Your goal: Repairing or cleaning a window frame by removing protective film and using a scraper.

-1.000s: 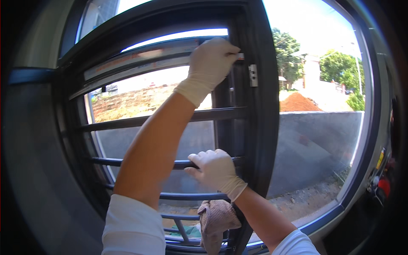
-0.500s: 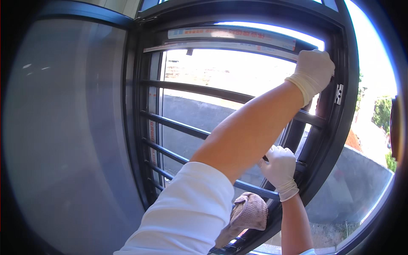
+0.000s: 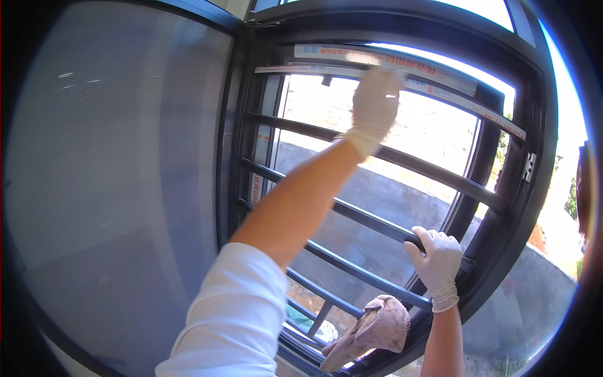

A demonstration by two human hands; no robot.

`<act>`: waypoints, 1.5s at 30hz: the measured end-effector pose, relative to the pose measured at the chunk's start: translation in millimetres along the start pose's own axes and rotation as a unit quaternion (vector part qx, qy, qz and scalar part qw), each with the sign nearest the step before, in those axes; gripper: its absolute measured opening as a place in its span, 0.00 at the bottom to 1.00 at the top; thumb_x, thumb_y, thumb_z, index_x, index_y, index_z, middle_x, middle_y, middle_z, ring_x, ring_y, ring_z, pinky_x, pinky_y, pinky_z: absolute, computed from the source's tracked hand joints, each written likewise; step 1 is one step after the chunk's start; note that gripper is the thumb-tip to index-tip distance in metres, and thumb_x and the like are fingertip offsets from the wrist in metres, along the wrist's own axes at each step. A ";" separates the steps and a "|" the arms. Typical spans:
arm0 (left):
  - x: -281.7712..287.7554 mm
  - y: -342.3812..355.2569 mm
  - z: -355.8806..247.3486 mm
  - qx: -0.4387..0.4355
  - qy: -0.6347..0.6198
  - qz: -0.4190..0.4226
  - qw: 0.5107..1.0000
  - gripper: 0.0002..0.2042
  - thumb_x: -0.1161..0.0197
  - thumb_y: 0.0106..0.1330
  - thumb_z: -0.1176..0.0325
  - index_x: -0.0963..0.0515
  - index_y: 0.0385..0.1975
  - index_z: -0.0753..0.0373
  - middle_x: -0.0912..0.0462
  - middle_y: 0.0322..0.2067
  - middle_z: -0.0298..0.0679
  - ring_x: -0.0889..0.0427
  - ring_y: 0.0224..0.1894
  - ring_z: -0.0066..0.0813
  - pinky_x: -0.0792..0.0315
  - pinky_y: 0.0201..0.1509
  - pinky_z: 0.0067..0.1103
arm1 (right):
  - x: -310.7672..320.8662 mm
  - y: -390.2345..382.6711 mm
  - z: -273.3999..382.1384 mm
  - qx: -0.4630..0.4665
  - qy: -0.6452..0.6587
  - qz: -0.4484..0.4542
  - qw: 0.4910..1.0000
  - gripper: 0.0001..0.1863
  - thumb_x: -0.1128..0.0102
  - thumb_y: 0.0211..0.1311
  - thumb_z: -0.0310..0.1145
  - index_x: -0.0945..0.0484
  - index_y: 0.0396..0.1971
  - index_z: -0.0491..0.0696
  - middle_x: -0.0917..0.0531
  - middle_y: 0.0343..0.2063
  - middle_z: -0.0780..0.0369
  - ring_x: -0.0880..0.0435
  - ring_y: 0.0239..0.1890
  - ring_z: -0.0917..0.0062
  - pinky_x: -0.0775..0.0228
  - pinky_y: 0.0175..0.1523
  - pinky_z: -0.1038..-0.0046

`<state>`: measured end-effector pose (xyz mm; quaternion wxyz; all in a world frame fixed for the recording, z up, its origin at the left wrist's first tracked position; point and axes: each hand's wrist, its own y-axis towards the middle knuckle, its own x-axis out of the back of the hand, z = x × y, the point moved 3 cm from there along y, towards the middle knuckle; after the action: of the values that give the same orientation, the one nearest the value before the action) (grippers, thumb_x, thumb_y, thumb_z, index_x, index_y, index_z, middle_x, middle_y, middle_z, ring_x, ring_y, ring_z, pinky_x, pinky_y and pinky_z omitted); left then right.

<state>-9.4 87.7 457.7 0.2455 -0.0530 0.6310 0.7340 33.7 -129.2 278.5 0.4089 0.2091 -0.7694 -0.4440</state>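
Left hand (image 3: 377, 103) at film-covered bar (image 3: 440, 95), upper centre; right hand (image 3: 440, 259) on dark bar (image 3: 377, 221), right of centre.
Left hand, gloved: blurred fingers lie across the film-covered bar; cannot tell whether they grip it or only pass in front. Right hand, gloved: fingers curled round the dark bar near its right end. Versus half a second earlier, the left hand has shifted leftward from the film-covered bar's right end to nearer mid-length; the right hand keeps the same bar. Film-covered bar: thin, pale with reddish print, sloping down toward the right; a broader printed strip (image 3: 440, 75) runs above. Brownish-pink cloth (image 3: 383, 323) beside lower bars, lower centre.
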 end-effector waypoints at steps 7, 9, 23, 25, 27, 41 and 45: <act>149.5 2.9 148.9 0.174 0.296 0.091 0.935 0.14 0.46 0.64 0.65 0.21 0.48 0.54 0.19 0.44 0.44 0.19 0.45 0.44 0.26 0.49 0.34 | -3.5 2.3 2.0 -0.020 -0.012 -0.003 1.000 0.17 0.35 0.51 0.48 0.19 0.34 0.52 0.21 0.20 0.64 0.22 0.25 0.69 0.35 0.33 0.67; 163.3 13.3 169.6 0.238 0.340 0.138 0.899 0.17 0.48 0.66 0.62 0.24 0.54 0.53 0.19 0.47 0.43 0.20 0.48 0.45 0.26 0.52 0.36 | -3.2 2.2 3.6 -0.024 -0.021 -0.004 0.999 0.17 0.36 0.52 0.50 0.19 0.35 0.52 0.21 0.20 0.64 0.22 0.25 0.69 0.36 0.33 0.67; 145.8 49.3 222.4 0.120 0.476 0.276 0.826 0.11 0.53 0.66 0.72 0.24 0.43 0.65 0.17 0.36 0.52 0.17 0.41 0.49 0.22 0.46 0.37 | -8.1 -0.6 1.2 -0.023 -0.070 -0.002 0.997 0.23 0.44 0.58 0.58 0.20 0.38 0.51 0.23 0.20 0.65 0.25 0.23 0.70 0.40 0.31 0.67; 146.8 47.0 223.9 0.113 0.477 0.267 0.829 0.11 0.53 0.67 0.72 0.24 0.43 0.65 0.17 0.35 0.52 0.17 0.41 0.49 0.21 0.45 0.37 | -9.5 -0.3 0.5 -0.024 -0.075 -0.009 0.997 0.25 0.47 0.61 0.60 0.20 0.38 0.52 0.24 0.20 0.65 0.26 0.23 0.71 0.40 0.31 0.67; 149.3 48.1 222.4 0.084 0.475 0.247 0.840 0.11 0.53 0.67 0.72 0.22 0.39 0.65 0.17 0.34 0.51 0.16 0.41 0.49 0.21 0.44 0.36 | -9.6 0.0 0.3 -0.028 -0.075 -0.007 0.997 0.25 0.48 0.61 0.60 0.20 0.38 0.52 0.24 0.20 0.65 0.26 0.23 0.71 0.41 0.31 0.67; 168.3 103.4 200.2 -0.265 0.575 0.378 0.675 0.07 0.38 0.60 0.63 0.14 0.35 0.49 0.19 0.33 0.35 0.22 0.41 0.35 0.28 0.46 0.31 | -10.1 0.3 3.7 -0.041 -0.078 -0.017 0.996 0.25 0.47 0.61 0.60 0.21 0.37 0.51 0.27 0.19 0.65 0.28 0.22 0.72 0.42 0.31 0.67; 164.3 94.0 204.3 -0.273 0.607 0.413 0.621 0.08 0.38 0.59 0.62 0.14 0.35 0.49 0.19 0.33 0.33 0.23 0.42 0.33 0.30 0.47 0.29 | -13.1 0.2 3.8 -0.039 -0.083 -0.022 0.996 0.26 0.49 0.62 0.60 0.21 0.37 0.50 0.27 0.19 0.65 0.28 0.22 0.72 0.42 0.32 0.67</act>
<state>-145.8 322.6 519.1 -0.5484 -0.2848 0.3631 0.6973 38.2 -118.2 271.7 0.3414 0.1727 -0.7780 -0.4983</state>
